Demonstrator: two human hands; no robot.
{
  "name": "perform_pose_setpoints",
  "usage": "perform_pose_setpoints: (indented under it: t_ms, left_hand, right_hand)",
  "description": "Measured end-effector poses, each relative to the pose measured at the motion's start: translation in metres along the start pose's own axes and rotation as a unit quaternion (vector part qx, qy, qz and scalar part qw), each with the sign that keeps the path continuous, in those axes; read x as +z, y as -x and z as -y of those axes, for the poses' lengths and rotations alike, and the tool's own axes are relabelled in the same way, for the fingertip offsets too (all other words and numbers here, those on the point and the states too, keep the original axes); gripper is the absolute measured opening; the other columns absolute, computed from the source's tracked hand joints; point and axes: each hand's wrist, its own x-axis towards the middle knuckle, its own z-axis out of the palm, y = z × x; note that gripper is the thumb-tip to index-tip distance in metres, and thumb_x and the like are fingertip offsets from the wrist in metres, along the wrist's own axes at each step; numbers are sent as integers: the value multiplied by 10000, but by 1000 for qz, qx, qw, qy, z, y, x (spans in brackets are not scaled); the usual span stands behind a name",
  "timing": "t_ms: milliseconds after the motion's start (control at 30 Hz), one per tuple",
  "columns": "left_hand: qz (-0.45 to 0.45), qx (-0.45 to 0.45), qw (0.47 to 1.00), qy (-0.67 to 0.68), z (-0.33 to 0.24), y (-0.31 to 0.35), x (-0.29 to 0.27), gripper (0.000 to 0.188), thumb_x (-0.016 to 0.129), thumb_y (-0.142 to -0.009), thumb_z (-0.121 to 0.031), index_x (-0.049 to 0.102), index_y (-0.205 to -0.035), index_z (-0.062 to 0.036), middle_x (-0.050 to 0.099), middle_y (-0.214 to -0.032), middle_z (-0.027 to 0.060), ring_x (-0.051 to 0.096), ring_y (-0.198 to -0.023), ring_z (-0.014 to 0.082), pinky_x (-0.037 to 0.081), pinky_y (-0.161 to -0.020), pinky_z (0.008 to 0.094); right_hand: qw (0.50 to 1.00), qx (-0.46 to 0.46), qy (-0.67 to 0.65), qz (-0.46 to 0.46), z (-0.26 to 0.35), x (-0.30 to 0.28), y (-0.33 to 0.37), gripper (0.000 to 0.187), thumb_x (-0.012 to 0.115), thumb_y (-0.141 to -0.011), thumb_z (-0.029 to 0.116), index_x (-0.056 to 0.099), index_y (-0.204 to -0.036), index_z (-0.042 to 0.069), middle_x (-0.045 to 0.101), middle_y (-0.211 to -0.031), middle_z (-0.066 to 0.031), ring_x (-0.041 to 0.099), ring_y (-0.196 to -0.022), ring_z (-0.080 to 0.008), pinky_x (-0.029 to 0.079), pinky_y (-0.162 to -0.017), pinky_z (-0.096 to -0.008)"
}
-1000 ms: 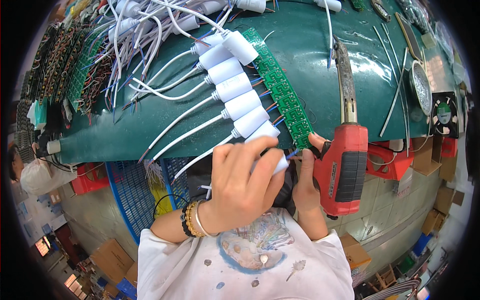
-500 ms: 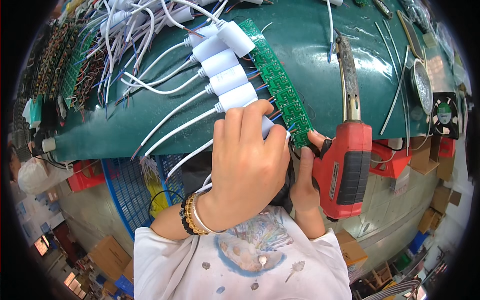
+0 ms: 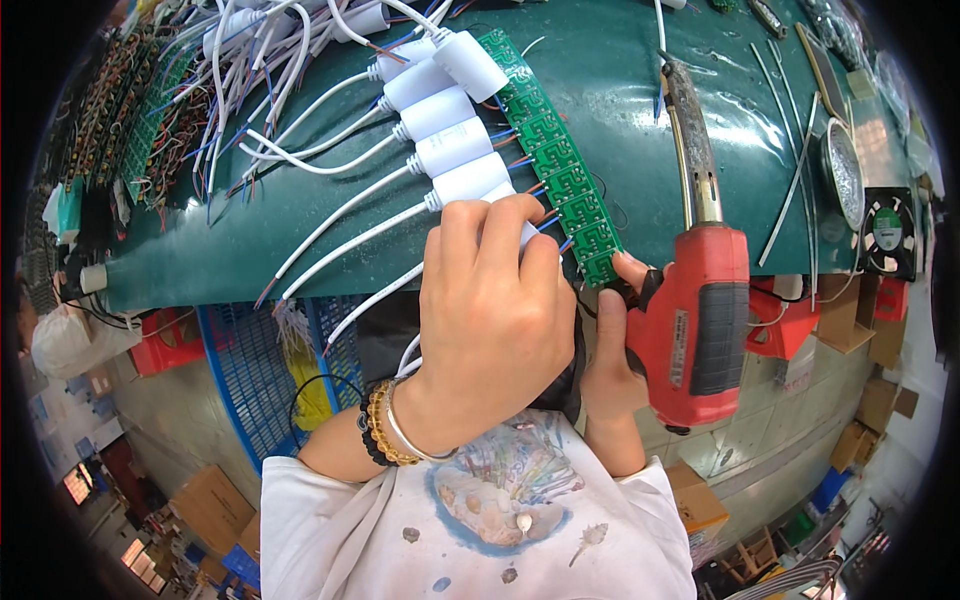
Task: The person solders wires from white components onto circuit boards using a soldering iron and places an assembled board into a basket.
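My left hand (image 3: pixel 495 300) is closed over a white cylindrical housing (image 3: pixel 528 236), mostly hidden under the fingers. Beyond it several similar white housings (image 3: pixel 452 148) lie in a slanting row, white cables trailing left. Short red and blue wires (image 3: pixel 512 163) run from them towards a long green circuit board strip (image 3: pixel 560 165). My right hand (image 3: pixel 610 375) has its thumb and forefinger at the strip's near end. A red and black soldering gun (image 3: pixel 695 325) is held in that hand, its shaft pointing away over the table; the other fingers are hidden behind it.
A heap of white cables (image 3: pixel 270 70) and bundles of wired boards (image 3: pixel 110 140) lie at the far left. On the right are thin rods (image 3: pixel 790 185), a round metal dish (image 3: pixel 843 172) and a small black fan (image 3: pixel 888 232). A blue basket (image 3: pixel 235 380) stands below the table edge.
The view has shifted slightly. The soldering gun has moved a little to the right and away from me. My left hand keeps its hold near the strip's near end.
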Motion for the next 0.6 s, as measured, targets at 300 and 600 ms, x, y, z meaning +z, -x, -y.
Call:
perform_pose_setpoints:
  t_ms: [300,600]
  left_hand:
    - [52,-30,998,-12,-1,-8,-5,109,631,-613,5,560,-695,15,547,-903,104,495,-822,287,456,-610,380]
    - [82,-40,996,-22,-2,-13,-7,102,641,-601,-3,565,-669,1,530,-866,78,494,-808,273,461,-573,371]
  right_hand:
    - [988,46,-127,-68,11,-46,17,436,582,-891,405,607,-1011,-13,630,-842,-69,567,-762,-163,439,-711,-295]
    - [955,72,-276,79,-1,-116,48,909,546,-810,654,376,-1267,-114,481,-492,14,454,-415,-112,404,-461,-257]
